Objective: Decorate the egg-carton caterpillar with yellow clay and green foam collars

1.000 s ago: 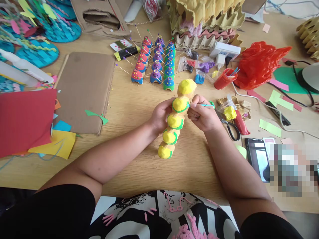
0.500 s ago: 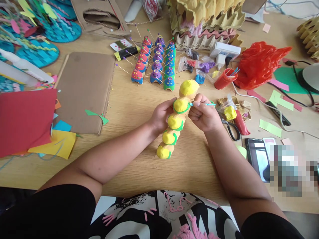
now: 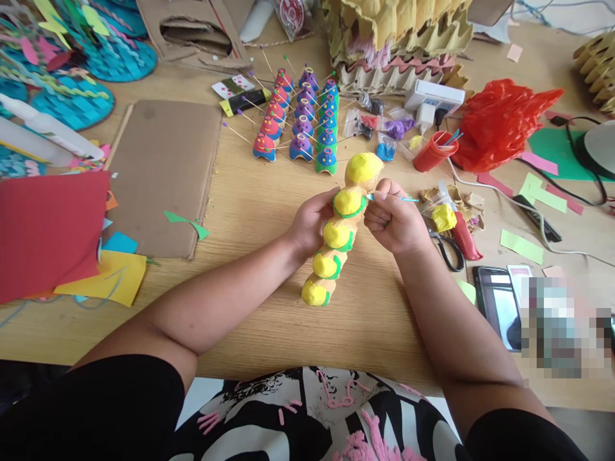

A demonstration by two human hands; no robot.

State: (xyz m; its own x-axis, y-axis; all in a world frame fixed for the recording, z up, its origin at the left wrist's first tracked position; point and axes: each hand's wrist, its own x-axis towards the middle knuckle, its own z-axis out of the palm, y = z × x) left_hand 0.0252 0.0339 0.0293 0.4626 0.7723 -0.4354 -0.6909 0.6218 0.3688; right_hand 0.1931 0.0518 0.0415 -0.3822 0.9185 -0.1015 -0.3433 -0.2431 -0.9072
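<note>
My left hand [image 3: 312, 224] is closed around the left side of an egg carton strip [image 3: 337, 237], held above the table. Its bumps are capped in yellow clay, and green clay edges several of them; the farthest bump [image 3: 364, 168] shows yellow only. Between the thumb and fingers of my right hand [image 3: 391, 218] is a thin blue modelling tool [image 3: 403, 199]. The tip of that tool meets the green edge of the second bump from the far end. Part of the strip's left side is hidden behind my left fingers.
Finished caterpillar-like strips in red [image 3: 267, 134], purple [image 3: 301, 146] and blue-green [image 3: 327, 157] stand beyond. To the right are a red cup [image 3: 435, 152], scissors [image 3: 449, 251], yellow clay [image 3: 444, 218] and a phone [image 3: 497, 307]. Cardboard [image 3: 161, 173] lies left; egg trays [image 3: 398, 38] are stacked behind.
Hardly anything differs. My right hand and the blue tool have shifted very slightly, while the strip stays almost in place in my left hand.
</note>
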